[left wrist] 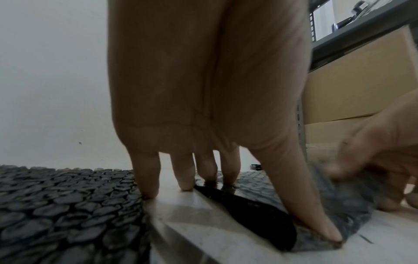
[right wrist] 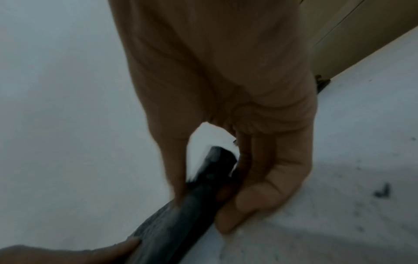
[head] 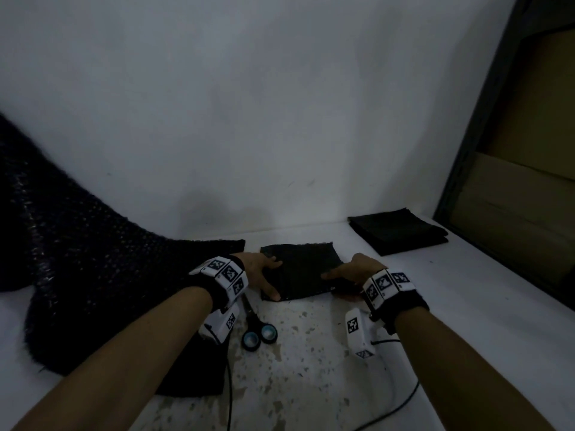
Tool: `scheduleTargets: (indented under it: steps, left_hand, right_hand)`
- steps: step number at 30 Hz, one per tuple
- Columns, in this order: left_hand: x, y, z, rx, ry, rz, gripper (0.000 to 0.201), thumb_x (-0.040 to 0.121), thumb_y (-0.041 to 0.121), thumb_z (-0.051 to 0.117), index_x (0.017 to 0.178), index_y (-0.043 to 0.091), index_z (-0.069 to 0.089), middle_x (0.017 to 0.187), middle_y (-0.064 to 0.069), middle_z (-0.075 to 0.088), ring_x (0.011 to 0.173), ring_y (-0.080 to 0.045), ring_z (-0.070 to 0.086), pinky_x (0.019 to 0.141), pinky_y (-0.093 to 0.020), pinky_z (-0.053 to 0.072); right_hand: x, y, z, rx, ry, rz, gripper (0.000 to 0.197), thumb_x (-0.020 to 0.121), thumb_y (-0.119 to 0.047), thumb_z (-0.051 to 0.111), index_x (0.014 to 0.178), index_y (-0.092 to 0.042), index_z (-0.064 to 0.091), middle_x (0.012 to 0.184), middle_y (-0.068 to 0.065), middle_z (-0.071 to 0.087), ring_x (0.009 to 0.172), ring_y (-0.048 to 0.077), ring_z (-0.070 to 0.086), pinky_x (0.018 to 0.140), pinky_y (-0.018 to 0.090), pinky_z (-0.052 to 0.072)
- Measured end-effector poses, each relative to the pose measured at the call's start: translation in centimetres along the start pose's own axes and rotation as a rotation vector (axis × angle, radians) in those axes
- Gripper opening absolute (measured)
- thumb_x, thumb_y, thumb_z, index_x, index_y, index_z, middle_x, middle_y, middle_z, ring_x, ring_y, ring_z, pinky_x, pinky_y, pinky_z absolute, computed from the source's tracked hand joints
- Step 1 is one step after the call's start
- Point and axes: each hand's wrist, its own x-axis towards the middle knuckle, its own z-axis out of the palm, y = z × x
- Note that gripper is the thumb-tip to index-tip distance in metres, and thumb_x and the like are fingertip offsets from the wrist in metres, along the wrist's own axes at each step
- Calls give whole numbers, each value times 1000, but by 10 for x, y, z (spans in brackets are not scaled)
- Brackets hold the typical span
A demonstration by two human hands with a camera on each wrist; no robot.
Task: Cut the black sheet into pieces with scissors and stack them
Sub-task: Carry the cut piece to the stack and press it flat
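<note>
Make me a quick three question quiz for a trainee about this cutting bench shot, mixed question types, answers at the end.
1. True or false: the scissors are in a hand.
2. Which hand pinches the edge of the cut piece? A) left hand B) right hand
3. Fill in: the stack of cut pieces lies at the table's far ____ side.

Key: 1 false, they lie on the table by the left wrist. 2 B; the left hand's straight fingers press it down. 3 right.
</note>
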Motion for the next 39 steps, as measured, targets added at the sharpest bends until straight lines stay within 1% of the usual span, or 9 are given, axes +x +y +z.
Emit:
scheduleTargets:
  steps: [5, 10, 14, 18, 24, 26, 29, 35, 39]
  left_hand:
    - [3, -3, 3, -42, 0, 9, 101, 79, 68, 66, 158, 34, 14, 166, 10, 9, 151, -18, 17, 121, -37, 20]
    - [4, -4, 6, -77, 28, 20, 99, 80, 68, 66, 158, 32, 17, 165, 10, 12, 149, -18, 22, 120, -34, 22]
    - [6, 6, 0, -216, 126, -29, 82, 86, 62, 64, 150, 17, 41, 151, -5, 44, 135, -24, 44, 103, -24, 37]
    - [16, 28, -14, -732, 201, -78, 53, 91, 54, 63, 109, 5, 64, 112, -14, 66, 104, -33, 66, 85, -36, 57]
    - [41, 88, -41, -1503, 156, 6, 35, 93, -7, 61, 128, -9, 57, 128, -22, 62, 85, -28, 66, 75, -36, 61]
    - [56, 107, -47, -1581, 155, 56, 39, 92, -15, 56, 130, -9, 55, 130, -16, 59, 103, -32, 63, 84, -36, 55]
    - [94, 129, -51, -1576, 174, 119, 51, 87, -20, 59, 136, -9, 50, 141, -16, 52, 128, -36, 51, 104, -48, 45]
    - [166, 170, -64, -1383, 264, 134, 77, 70, -5, 82, 139, -5, 48, 138, -19, 55, 121, -34, 57, 93, -47, 54]
    - [186, 196, -74, -1121, 276, 93, 69, 75, 14, 84, 136, 4, 54, 129, -7, 59, 117, -24, 57, 85, -24, 53]
  right_hand:
    - [13, 6, 0, -18, 12, -5, 57, 72, -17, 89, 116, 2, 58, 109, 17, 64, 98, 31, 65, 84, 42, 60]
    - [24, 14, -3, 66, -3, -120, 38, 74, -17, 87, 104, -2, 70, 111, 19, 69, 102, 34, 67, 89, 45, 58]
    - [18, 9, -20, 280, -11, -232, 17, 90, 3, 68, 107, 1, 69, 110, 25, 69, 98, 38, 68, 91, 51, 57]
    - [25, 11, -53, 447, -60, -279, 19, 95, 6, 57, 103, -9, 66, 101, 19, 66, 87, 30, 62, 70, 37, 55]
    - [46, 27, -105, 597, -13, -294, 24, 96, 9, 54, 115, -3, 62, 103, 19, 63, 85, 29, 61, 53, 25, 56]
    - [55, 34, -123, 655, 56, -288, 20, 94, 10, 56, 111, -1, 61, 107, 16, 62, 91, 28, 61, 57, 28, 60]
    - [78, 45, -150, 695, 175, -229, 12, 91, 10, 61, 97, 0, 58, 104, 20, 59, 91, 31, 61, 66, 34, 62]
    - [118, 65, -194, 513, 424, -282, 38, 88, 10, 60, 117, -9, 43, 106, 12, 50, 96, 30, 58, 60, 35, 55]
    - [134, 72, -213, 260, 554, -324, 23, 90, 10, 52, 106, -5, 56, 89, 8, 55, 81, 23, 59, 69, 42, 59]
